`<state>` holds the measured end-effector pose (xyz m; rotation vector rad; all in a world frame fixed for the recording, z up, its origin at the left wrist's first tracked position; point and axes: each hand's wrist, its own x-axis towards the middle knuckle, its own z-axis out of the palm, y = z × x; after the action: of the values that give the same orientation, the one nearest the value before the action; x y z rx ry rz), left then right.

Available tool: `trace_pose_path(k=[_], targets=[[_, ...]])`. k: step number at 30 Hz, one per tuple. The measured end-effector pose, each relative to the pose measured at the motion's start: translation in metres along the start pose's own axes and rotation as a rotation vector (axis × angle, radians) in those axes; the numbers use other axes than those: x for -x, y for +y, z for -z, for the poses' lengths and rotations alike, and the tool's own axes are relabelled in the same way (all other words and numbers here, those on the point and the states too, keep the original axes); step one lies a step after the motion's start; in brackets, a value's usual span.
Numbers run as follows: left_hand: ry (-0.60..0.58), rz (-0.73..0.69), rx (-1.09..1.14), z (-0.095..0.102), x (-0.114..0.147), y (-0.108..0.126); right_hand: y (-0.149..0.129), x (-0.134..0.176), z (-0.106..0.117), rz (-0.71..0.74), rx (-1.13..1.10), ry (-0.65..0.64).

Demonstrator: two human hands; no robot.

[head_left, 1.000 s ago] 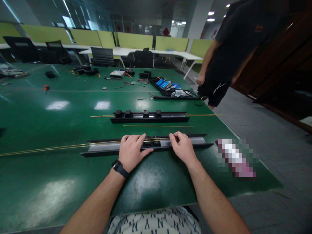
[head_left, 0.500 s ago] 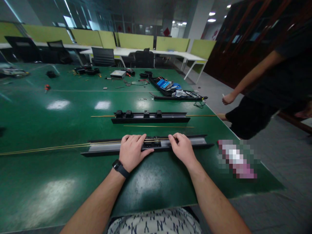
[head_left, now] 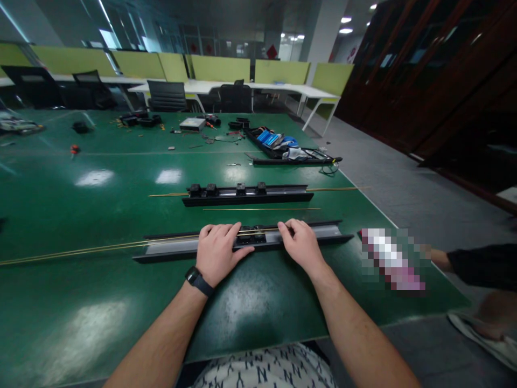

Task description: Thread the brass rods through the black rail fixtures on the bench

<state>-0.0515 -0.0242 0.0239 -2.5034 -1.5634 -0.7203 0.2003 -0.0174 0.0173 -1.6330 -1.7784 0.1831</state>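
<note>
A black channel (head_left: 157, 249) with a pale grey inner floor lies lengthwise in front of me. Small black blocks (head_left: 252, 235) sit inside it between my hands. Thin brass rods (head_left: 81, 251) run in from the left, pass beneath my left hand and lie over the blocks. My left hand (head_left: 218, 250), with a watch on its wrist, is curled over the channel and rods, its thumb along the near side. My right hand (head_left: 301, 242) pinches the rods' right end above the channel. Its inner fingertips are partly hidden.
Behind lies a second black channel (head_left: 246, 199) with several blocks and rods. A loose brass rod (head_left: 262, 209) lies between the channels. Farther back is an open black case (head_left: 274, 143) of tools. A blurred pink-white item (head_left: 390, 258) is at right; a person's leg (head_left: 476, 264) shows beyond the edge.
The person on the right has moved nearer along the table edge, leaving only legs and a shoe in view. My hands keep nearly the same place; the view has shifted slightly.
</note>
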Motion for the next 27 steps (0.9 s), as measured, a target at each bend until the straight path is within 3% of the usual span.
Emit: trace_pose_path(k=[27], targets=[[0.006, -0.003, 0.006, 0.0012, -0.0008, 0.0009, 0.001, 0.0015, -0.0009, 0.003, 0.017, 0.015]])
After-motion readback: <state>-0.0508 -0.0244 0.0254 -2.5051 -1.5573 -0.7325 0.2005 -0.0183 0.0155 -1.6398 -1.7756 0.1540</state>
